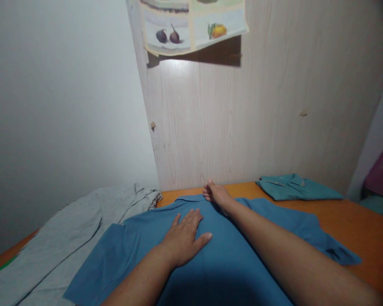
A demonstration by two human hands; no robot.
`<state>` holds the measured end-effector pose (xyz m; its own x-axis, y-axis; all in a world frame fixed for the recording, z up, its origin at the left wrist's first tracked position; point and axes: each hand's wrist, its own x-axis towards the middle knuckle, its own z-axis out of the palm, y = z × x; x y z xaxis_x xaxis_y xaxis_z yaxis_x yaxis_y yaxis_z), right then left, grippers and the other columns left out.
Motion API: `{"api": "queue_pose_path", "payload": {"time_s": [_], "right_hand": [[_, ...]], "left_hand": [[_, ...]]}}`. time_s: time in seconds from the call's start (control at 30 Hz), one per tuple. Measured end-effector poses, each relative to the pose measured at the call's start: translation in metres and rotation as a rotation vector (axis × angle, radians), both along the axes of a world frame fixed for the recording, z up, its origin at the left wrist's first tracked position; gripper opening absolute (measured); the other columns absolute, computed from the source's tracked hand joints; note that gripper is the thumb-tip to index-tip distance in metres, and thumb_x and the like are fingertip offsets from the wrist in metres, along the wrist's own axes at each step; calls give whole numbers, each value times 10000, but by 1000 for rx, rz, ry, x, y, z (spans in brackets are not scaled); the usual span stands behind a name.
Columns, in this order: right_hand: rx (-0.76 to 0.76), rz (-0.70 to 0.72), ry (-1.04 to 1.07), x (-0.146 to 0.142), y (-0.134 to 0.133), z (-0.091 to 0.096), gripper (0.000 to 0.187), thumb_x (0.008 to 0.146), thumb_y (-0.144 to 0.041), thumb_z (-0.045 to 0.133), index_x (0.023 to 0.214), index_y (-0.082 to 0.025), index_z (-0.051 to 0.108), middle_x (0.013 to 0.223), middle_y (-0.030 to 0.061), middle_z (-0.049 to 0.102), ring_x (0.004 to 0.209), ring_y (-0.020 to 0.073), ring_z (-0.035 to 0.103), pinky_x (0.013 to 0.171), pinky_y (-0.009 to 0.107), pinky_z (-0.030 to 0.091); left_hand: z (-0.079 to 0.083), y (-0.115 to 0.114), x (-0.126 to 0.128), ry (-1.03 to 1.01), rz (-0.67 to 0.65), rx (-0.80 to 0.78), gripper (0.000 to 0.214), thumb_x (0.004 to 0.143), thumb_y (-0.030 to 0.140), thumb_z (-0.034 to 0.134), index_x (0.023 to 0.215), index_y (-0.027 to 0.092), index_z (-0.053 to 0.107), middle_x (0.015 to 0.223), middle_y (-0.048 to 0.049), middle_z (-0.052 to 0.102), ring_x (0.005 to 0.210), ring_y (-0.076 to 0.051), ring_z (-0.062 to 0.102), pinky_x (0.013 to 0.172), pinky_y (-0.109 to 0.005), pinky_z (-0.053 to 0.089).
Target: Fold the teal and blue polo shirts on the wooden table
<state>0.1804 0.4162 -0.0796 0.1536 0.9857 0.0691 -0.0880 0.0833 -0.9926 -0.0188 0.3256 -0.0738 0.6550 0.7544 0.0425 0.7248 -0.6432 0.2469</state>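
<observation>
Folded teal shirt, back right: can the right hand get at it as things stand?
Probably yes. The right hand rests at the collar of the blue shirt; the folded teal shirt lies to its right on the orange table, with only bare tabletop between them.

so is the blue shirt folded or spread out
Spread out: the blue shirt lies flat on the table, sleeves out to both sides, left hand flat on it, right hand at its collar.
</observation>
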Motion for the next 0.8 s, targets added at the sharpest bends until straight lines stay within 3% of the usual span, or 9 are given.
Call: {"api": "queue_pose_path", "payload": {"time_s": [0.23, 0.4, 0.57, 0.8], "right_hand": [[9, 5, -28, 0, 2, -4, 442, 979, -524, 481, 862, -140, 664, 845, 104, 697, 726, 154, 649, 733, 279, 550], [14, 4, -38, 0, 2, -4, 449, 971, -537, 489, 852, -143, 671, 813, 97, 694, 714, 157, 642, 727, 281, 551], [23, 15, -37, 1, 2, -4, 453, 967, -548, 489, 828, -152, 660, 791, 83, 686, 700, 150, 629, 718, 271, 546], [30, 20, -35, 2, 2, -4, 449, 975, -528, 480, 795, -157, 656, 731, 70, 669, 682, 148, 619, 716, 265, 539]], "left_hand": [[1, -1, 0, 3, -7, 44, 740, 957, 688, 273, 1511, 214, 393, 1631, -104, 243, 1510, -304, 192, 1212, -561, 170], [-3, 2, -1, -120, -8, 232, 638, 972, 606, 377, 1446, 189, 465, 1564, -123, 402, 1462, -287, 325, 1220, -526, 204], [-3, 5, -2, -99, -40, 159, 537, 960, 585, 433, 1318, 214, 580, 1454, -122, 540, 1375, -300, 453, 1191, -564, 249], [-2, 5, -4, -85, -31, 177, 618, 962, 624, 385, 1407, 215, 510, 1569, -104, 397, 1466, -292, 321, 1208, -566, 197]]}}
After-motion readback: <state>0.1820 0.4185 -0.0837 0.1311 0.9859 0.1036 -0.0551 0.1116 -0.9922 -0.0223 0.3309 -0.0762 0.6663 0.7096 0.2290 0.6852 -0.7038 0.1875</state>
